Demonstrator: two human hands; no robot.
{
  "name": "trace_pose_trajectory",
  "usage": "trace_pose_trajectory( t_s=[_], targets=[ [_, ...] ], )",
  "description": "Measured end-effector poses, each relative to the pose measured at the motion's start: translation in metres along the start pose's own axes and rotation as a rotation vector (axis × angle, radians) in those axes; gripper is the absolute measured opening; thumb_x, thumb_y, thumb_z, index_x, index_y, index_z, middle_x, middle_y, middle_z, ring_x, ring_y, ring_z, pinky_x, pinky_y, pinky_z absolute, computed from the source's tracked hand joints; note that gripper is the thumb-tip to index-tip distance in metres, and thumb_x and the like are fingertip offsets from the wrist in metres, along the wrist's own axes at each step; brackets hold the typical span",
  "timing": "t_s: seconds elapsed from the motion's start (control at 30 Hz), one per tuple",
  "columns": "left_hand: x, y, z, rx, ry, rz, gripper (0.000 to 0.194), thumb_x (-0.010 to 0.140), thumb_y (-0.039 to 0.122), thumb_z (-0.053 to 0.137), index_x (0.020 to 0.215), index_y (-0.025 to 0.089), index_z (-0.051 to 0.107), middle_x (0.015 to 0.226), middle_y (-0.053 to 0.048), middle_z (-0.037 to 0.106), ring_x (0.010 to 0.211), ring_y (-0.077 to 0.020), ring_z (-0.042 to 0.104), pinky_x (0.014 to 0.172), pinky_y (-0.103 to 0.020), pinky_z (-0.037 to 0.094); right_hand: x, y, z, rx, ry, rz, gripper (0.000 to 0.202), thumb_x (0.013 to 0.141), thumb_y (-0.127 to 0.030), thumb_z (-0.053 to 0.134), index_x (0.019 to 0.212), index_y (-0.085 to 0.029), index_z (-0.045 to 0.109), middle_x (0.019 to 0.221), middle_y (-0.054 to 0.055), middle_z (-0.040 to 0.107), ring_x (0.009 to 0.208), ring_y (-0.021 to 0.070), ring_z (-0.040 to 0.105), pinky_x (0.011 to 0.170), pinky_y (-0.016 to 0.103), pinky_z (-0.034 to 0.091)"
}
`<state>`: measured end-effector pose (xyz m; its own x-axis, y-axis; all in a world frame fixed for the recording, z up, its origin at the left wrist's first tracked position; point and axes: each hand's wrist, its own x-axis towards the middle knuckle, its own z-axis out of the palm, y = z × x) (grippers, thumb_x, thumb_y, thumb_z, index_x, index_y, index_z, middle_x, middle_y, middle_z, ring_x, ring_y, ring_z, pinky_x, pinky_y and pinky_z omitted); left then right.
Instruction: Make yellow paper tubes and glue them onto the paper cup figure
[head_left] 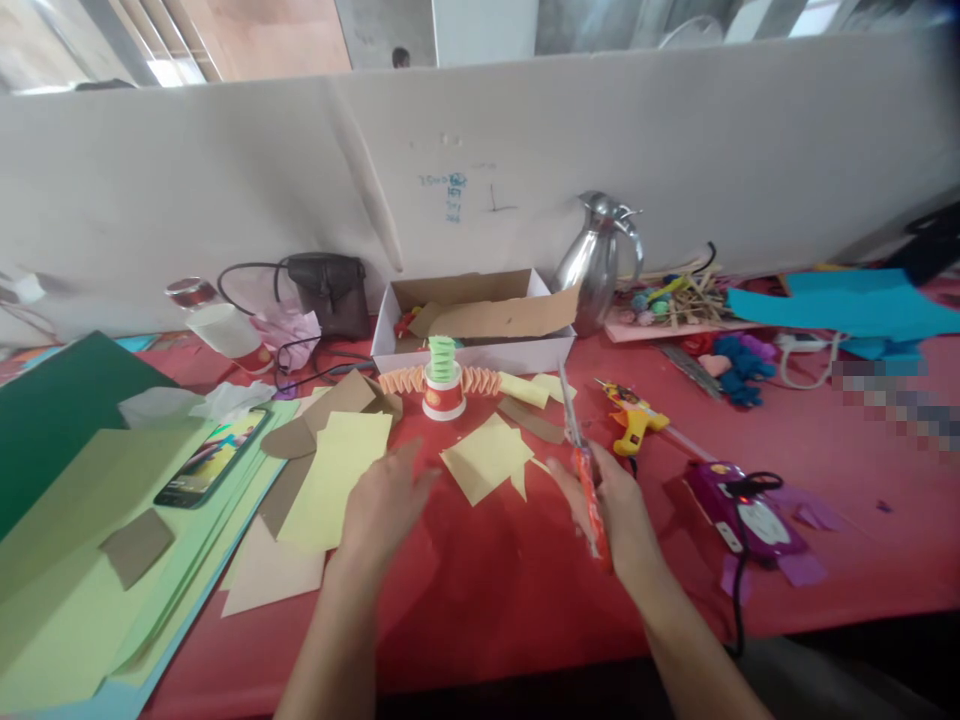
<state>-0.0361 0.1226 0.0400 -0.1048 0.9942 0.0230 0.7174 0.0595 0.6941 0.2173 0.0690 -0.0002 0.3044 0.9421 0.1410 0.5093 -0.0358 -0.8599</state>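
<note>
My right hand is closed around a pair of scissors with red handles, its blades pointing up and away. My left hand has its fingers stretched out and holds nothing. It hovers beside a yellow paper sheet. Between the hands lie cut yellow paper pieces on the red table. Beyond them stands an upside-down red and white paper cup. A folded green paper spring rises from its top, and folded orange paper strips stick out at both sides.
Left are coloured paper sheets with a phone. A white box stands behind the cup, next to a steel jug. Right are a yellow glue gun and a purple power strip with a black cable.
</note>
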Motion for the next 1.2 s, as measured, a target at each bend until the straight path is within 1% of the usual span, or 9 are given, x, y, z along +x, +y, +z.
trace_pose_trajectory(
  t_s=[0.1, 0.2, 0.37, 0.5, 0.63, 0.77, 0.9, 1.03, 1.2],
  targets=[
    [-0.03, -0.001, -0.015, 0.197, -0.165, 0.021, 0.037, 0.076, 0.047, 0.07, 0.108, 0.03, 0.074, 0.105, -0.012, 0.076, 0.098, -0.0398, 0.069, 0.08, -0.044, 0.047, -0.007, -0.006, -0.012, -0.057, -0.075, 0.063, 0.056, 0.091, -0.046, 0.051, 0.14, -0.02, 0.048, 0.066, 0.0, 0.069, 0.045, 0.0191, 0.063, 0.043, 0.028, 0.048],
    [-0.048, -0.008, -0.023, 0.27, -0.185, 0.022, 0.043, 0.082, 0.051, 0.061, 0.121, 0.033, 0.071, 0.109, -0.009, 0.076, 0.09, -0.0326, 0.071, 0.076, -0.039, 0.048, -0.017, -0.014, -0.019, -0.251, -0.179, 0.101, 0.054, 0.09, -0.035, 0.049, 0.142, -0.018, 0.046, 0.075, 0.003, 0.072, 0.061, 0.0235, 0.071, 0.054, 0.03, 0.051],
    [-0.052, -0.042, -0.033, 0.283, -0.034, -0.014, 0.045, 0.089, 0.051, 0.052, 0.12, 0.026, 0.071, 0.108, -0.008, 0.077, 0.085, -0.0283, 0.071, 0.074, -0.037, 0.051, -0.026, -0.021, -0.016, -0.581, -0.257, 0.009, 0.051, 0.094, -0.025, 0.043, 0.142, -0.011, 0.047, 0.099, 0.017, 0.076, 0.09, 0.0315, 0.075, 0.073, 0.037, 0.053],
    [-0.041, -0.076, -0.05, 0.499, 0.197, -0.09, 0.044, 0.092, 0.044, 0.047, 0.121, 0.021, 0.071, 0.116, -0.013, 0.074, 0.099, -0.035, 0.069, 0.081, -0.044, 0.051, -0.022, -0.023, -0.01, -0.792, -0.274, 0.008, 0.048, 0.098, -0.026, 0.039, 0.141, -0.008, 0.047, 0.086, 0.019, 0.075, 0.077, 0.0336, 0.075, 0.063, 0.038, 0.051],
    [-0.029, -0.094, -0.062, 0.602, 0.198, -0.111, 0.038, 0.092, 0.033, 0.045, 0.113, 0.02, 0.073, 0.122, -0.013, 0.071, 0.109, -0.0337, 0.064, 0.09, -0.042, 0.048, -0.013, -0.025, -0.005, -0.916, -0.283, 0.028, 0.045, 0.1, -0.035, 0.037, 0.136, -0.012, 0.052, 0.079, 0.018, 0.075, 0.072, 0.0347, 0.075, 0.062, 0.041, 0.052],
    [-0.018, -0.098, -0.063, 0.644, 0.177, -0.155, 0.035, 0.091, 0.036, 0.047, 0.112, 0.02, 0.07, 0.114, -0.015, 0.07, 0.107, -0.0339, 0.062, 0.089, -0.041, 0.047, -0.007, -0.024, -0.002, -0.975, -0.292, 0.043, 0.047, 0.1, -0.042, 0.039, 0.133, -0.013, 0.055, 0.079, 0.018, 0.075, 0.074, 0.0353, 0.074, 0.062, 0.044, 0.052],
    [-0.01, -0.105, -0.061, 0.535, 0.208, -0.199, 0.04, 0.08, 0.041, 0.062, 0.114, 0.021, 0.066, 0.101, -0.014, 0.069, 0.1, -0.0344, 0.063, 0.084, -0.041, 0.047, -0.01, -0.032, -0.005, -1.021, -0.264, -0.001, 0.047, 0.101, -0.044, 0.037, 0.134, -0.016, 0.056, 0.092, 0.018, 0.076, 0.073, 0.0326, 0.074, 0.058, 0.038, 0.051],
    [-0.006, -0.116, -0.059, 0.424, 0.217, -0.221, 0.025, 0.078, 0.039, 0.064, 0.096, 0.022, 0.067, 0.096, -0.01, 0.068, 0.098, -0.0303, 0.063, 0.086, -0.038, 0.046, -0.024, -0.047, 0.003, -0.908, -0.192, -0.19, 0.045, 0.102, -0.045, 0.039, 0.136, -0.021, 0.055, 0.108, 0.014, 0.073, 0.077, 0.0302, 0.073, 0.057, 0.036, 0.051],
    [-0.001, -0.122, -0.061, 0.331, 0.251, -0.251, 0.038, 0.071, 0.036, 0.068, 0.105, 0.018, 0.064, 0.1, -0.013, 0.067, 0.102, -0.0327, 0.062, 0.087, -0.04, 0.046, -0.047, -0.048, 0.03, -0.655, -0.37, -0.446, 0.036, 0.101, -0.033, 0.045, 0.13, -0.019, 0.062, 0.115, 0.014, 0.069, 0.101, 0.0287, 0.069, 0.077, 0.037, 0.057]
  ],
)
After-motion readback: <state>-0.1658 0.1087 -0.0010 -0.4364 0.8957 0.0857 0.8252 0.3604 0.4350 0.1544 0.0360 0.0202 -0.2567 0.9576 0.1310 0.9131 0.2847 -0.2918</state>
